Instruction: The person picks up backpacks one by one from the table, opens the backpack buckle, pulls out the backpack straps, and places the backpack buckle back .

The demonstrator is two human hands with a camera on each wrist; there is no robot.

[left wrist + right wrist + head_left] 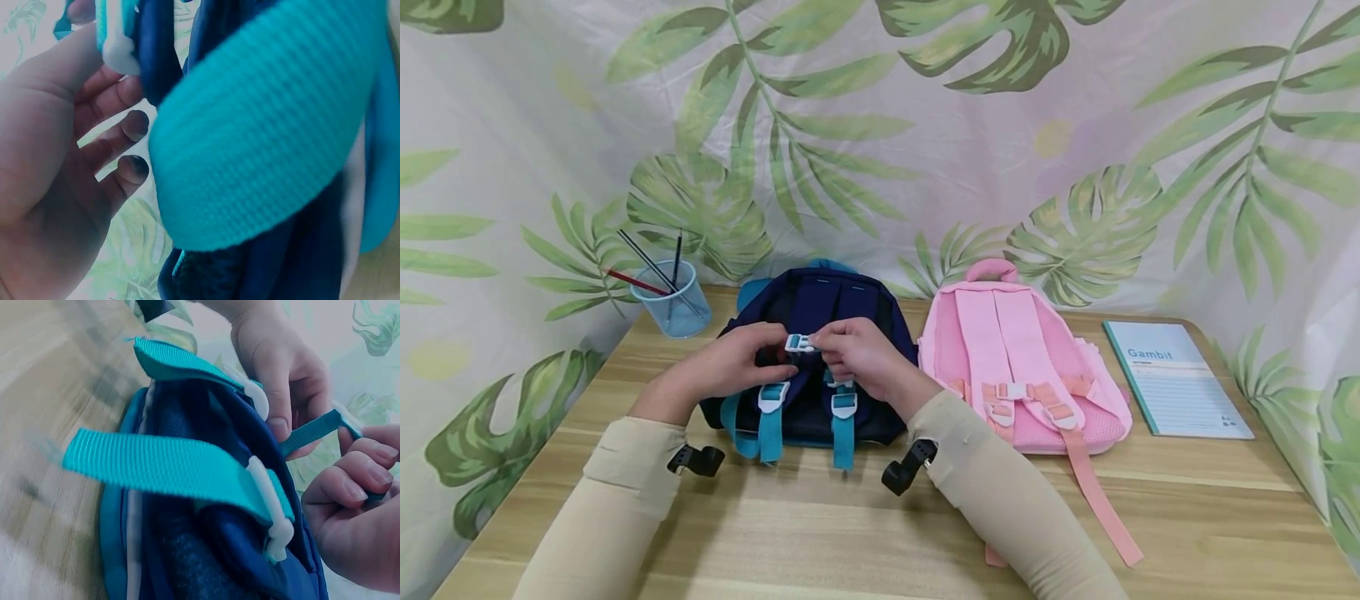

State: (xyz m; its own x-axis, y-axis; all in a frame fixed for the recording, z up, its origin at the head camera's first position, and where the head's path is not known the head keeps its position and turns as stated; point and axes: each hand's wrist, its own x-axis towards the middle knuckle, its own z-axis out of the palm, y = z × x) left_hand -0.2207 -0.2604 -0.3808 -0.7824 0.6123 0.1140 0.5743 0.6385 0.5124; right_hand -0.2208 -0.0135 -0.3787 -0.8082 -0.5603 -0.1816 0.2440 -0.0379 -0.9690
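A navy backpack with teal webbing lies on the table, straps facing up. Above it, a white side-release buckle on a teal chest strap is held between both hands. My right hand pinches the buckle at its right side with thumb and forefinger, the other fingers curled. My left hand grips the strap at the buckle's left, thumb in front and fingers behind. Whether the buckle halves are fully joined cannot be told. Two white strap adjusters hang below, one adjuster beneath my right hand.
A pink backpack lies close on the right, its peach strap trailing forward. Farther right is a notebook. A blue mesh pen cup with several pencils stands at the back left, before a leaf-patterned curtain.
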